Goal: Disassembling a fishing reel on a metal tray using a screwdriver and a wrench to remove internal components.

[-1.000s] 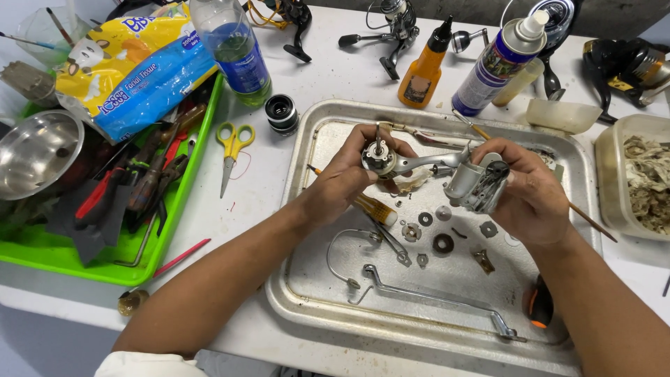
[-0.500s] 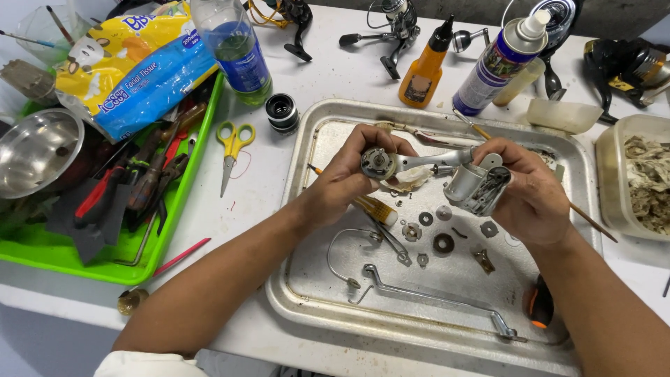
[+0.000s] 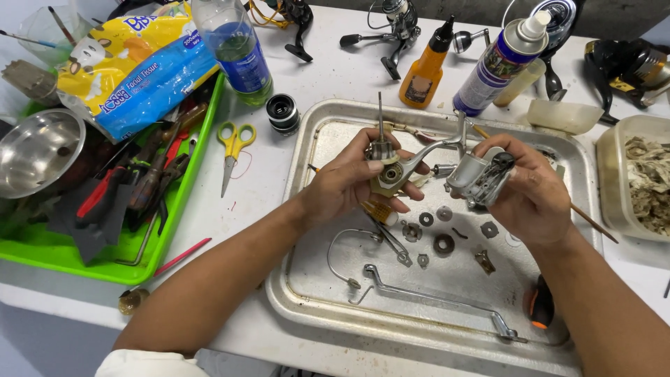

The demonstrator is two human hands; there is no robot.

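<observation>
Above the tray's (image 3: 307,279) middle, the left hand (image 3: 349,185) holds the rotor (image 3: 392,169), fingers curled and clamped around it, its thin shaft pointing up. Beside it, the right hand (image 3: 530,192) grips the reel body (image 3: 481,174), fingers closed on it; the two parts nearly touch. Below the hands, on the tray floor, lie washers (image 3: 443,244), a wire bail (image 3: 342,255) and a long handle (image 3: 440,300). An orange-tipped tool (image 3: 539,307) rests near the tray's right front corner. Off the tray's left edge on the table lie scissors (image 3: 234,146) and a black spool (image 3: 282,112); further left sits a green bin (image 3: 188,202). Past the far edge stand an orange bottle (image 3: 422,70) and a spray can (image 3: 499,63).
</observation>
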